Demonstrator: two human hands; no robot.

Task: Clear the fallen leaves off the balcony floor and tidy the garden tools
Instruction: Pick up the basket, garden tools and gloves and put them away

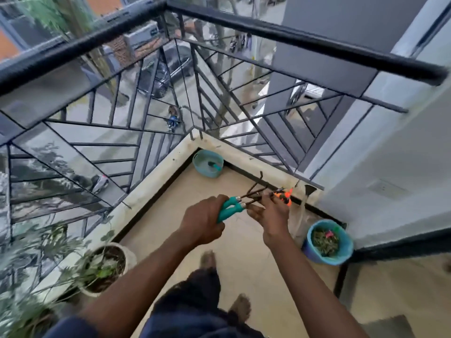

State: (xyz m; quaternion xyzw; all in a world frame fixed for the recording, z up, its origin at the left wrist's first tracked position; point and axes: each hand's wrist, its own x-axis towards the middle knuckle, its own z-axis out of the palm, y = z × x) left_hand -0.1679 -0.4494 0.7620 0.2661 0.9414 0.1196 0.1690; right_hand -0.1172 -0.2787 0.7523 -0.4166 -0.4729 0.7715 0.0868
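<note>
Head view: a person stands barefoot on the tiled balcony floor [244, 264], both arms stretched forward. The left hand [205, 220] grips the teal handles of two hand tools [229, 208], fingers wrapped tight round them. The right hand [271, 213] closes its fingers on the rusty metal ends of the same tools, just beyond the handles. An orange-handled tool [284, 196] pokes out at the far side of that hand; blur hides whether the hand holds it too. In the far corner, against the railing [292, 42], sits a teal basket [197, 158] with another teal-handled tool [214, 165] lying inside. By the right wall stands a blue bucket [317, 257] filled with leaves [324, 240]. A white pot [127, 254] with a plant stands at the left edge.
</note>
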